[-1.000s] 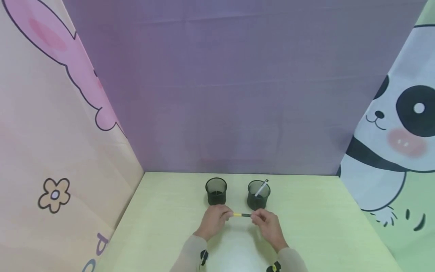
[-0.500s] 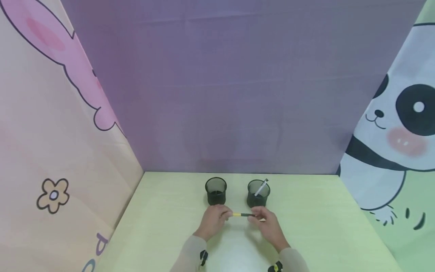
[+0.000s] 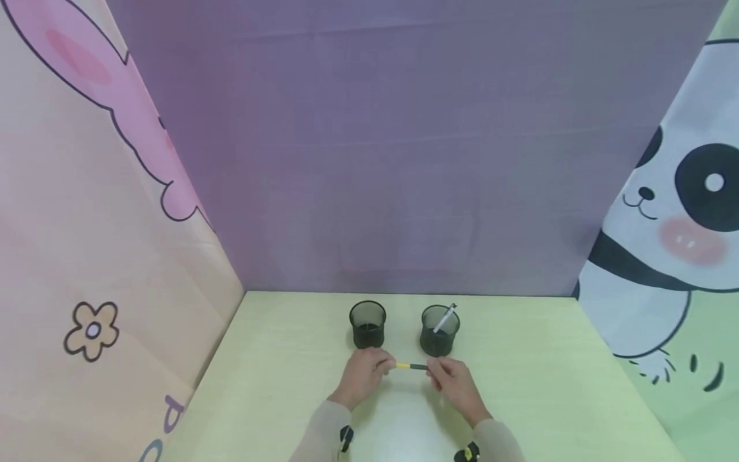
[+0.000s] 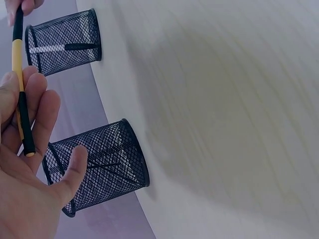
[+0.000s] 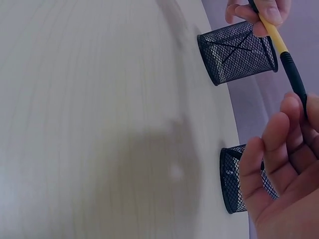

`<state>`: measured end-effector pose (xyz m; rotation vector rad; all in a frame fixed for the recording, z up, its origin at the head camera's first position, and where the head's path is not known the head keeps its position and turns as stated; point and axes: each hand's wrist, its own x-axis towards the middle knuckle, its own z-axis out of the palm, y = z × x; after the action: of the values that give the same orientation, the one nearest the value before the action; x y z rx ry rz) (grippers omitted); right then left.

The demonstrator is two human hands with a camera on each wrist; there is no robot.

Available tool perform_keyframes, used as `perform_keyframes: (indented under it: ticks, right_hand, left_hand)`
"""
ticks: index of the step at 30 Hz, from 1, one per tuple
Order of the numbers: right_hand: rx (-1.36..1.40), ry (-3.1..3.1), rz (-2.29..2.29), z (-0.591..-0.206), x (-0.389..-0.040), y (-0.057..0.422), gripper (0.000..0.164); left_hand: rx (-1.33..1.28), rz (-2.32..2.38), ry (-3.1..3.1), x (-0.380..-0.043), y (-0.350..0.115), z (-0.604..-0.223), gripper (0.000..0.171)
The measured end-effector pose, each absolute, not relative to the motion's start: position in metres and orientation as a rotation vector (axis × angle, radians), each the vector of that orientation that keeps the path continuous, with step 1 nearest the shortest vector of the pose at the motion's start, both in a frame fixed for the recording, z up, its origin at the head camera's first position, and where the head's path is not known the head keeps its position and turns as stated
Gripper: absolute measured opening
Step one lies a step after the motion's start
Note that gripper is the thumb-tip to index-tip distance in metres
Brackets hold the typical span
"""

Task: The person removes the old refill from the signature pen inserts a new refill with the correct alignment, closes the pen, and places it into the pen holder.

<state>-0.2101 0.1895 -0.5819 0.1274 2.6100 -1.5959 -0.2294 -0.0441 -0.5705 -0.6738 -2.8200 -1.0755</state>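
A yellow and black pen (image 3: 403, 365) is held level between my two hands, above the front of the table. My left hand (image 3: 362, 375) pinches it between thumb and fingers; in the left wrist view, the little finger sticks out and the pen's black end (image 4: 26, 124) lies across the fingers. The thumb and fingertips of my right hand (image 3: 457, 385) pinch the black tip end, which is partly hidden by them in the right wrist view. Just beyond the hands stand two black mesh pen cups, a left cup (image 3: 367, 333) and a right cup (image 3: 435, 345).
A white pen with a black end (image 3: 444, 318) leans in the right cup. The pale wood-grain table (image 3: 288, 359) extends to both sides. Behind it hangs a purple cloth (image 3: 369, 160); printed cartoon cloths flank it, with a panda (image 3: 693, 212) on the right.
The right hand's fingertips moved left along the pen, then back right to its black end. The left hand and the cups have stayed put.
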Motion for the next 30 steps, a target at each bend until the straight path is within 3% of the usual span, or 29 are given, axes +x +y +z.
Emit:
perform_keyframes:
  ticks: [13,30]
  right_hand:
    - [0.096,2.617,-1.636,-0.5786,-0.2058,0.1863,0.009]
    - [0.04,2.736,-1.624,-0.5806,-0.2042,0.1837,0.008]
  left_hand:
    - [-0.664,-1.059,-2.834,-0.2281,-0.0449,-0.5719,0.012]
    - [-0.669,-1.034,-2.835,-0.2281,-0.0456,-0.5733,0.013]
